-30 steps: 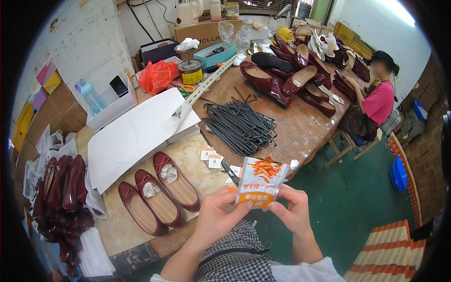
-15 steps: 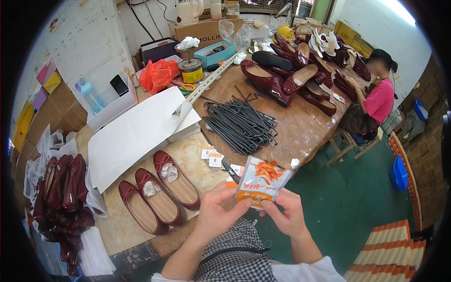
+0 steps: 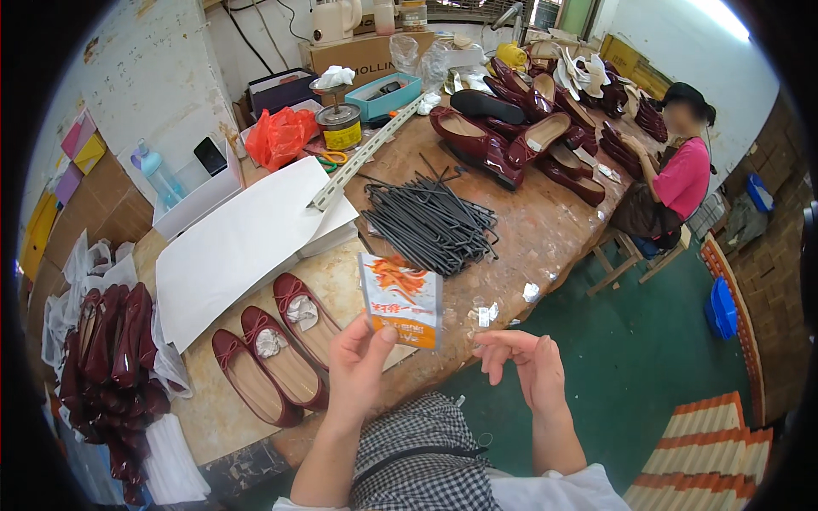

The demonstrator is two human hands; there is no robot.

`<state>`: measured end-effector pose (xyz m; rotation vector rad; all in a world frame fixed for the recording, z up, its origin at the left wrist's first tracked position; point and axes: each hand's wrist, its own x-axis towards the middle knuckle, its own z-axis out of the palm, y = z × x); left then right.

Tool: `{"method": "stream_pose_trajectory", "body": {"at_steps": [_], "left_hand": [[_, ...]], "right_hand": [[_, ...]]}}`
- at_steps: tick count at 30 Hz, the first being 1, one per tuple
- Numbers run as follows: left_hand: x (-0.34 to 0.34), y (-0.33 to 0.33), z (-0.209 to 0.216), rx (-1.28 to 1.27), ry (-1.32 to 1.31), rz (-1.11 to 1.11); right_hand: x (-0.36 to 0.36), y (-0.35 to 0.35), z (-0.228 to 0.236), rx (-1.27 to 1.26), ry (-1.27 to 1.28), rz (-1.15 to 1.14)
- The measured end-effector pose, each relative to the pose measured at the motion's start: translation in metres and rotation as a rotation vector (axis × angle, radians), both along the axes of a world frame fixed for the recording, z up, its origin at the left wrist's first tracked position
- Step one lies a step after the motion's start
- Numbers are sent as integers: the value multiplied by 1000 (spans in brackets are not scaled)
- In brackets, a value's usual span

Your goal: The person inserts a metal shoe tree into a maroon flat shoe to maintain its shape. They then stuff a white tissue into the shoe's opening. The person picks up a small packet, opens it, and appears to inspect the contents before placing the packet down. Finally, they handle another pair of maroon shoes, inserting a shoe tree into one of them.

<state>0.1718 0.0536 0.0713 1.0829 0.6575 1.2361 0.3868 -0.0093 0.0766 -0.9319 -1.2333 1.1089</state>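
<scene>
My left hand [image 3: 360,362] pinches a small flat snack packet [image 3: 400,307] by its lower left corner, thumb in front. The packet is silver-white and orange with a picture of reddish food, and is held up over the table edge. To its right, my right hand [image 3: 530,364] is off the packet, fingers stretched loosely toward the left and apart. Left of my left hand lie dark red ballet flats [image 3: 271,362] with bows, two of them showing crumpled white paper inside; the rightmost is partly hidden by the hand.
A heap of black hooked rods [image 3: 430,221] lies behind the packet. White sheets [image 3: 247,247] and a slotted metal strip [image 3: 371,157] are further left. Dark red shoes [image 3: 503,128] pile up at the back right, where a person in pink [image 3: 686,183] sits. Bagged shoes [image 3: 119,341] hang at left.
My right hand has let go of the packet and moved slightly right. My left hand has carried the packet left and up, uncovering white scraps on the table.
</scene>
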Motion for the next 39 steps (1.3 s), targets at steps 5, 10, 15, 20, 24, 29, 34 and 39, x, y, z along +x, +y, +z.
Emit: {"method": "stream_pose_trajectory", "body": {"at_steps": [5, 10, 15, 20, 24, 29, 34, 39], "left_hand": [[3, 2, -1, -25, -123, -22], [-3, 5, 4, -112, -385, -270], [-2, 14, -1, -222, -717, -593], [-5, 15, 3, -227, -637, -590], [-6, 17, 4, -203, -538, -545], [6, 9, 1, -184, -311, -293], [6, 6, 0, -126, -28, -66], [-2, 5, -9, -42, 77, -37]], "right_hand": [[3, 1, -3, 13, 6, -22], [11, 14, -20, -5, -779, -257], [75, 33, -151, -130, -1812, -591], [69, 36, -180, -158, -2137, -551], [45, 20, -190, -219, -2184, -492], [27, 8, -184, -238, -2156, -468], [7, -4, -177, -163, -2151, -374], [4, -15, -120, -172, -1454, -67]]}}
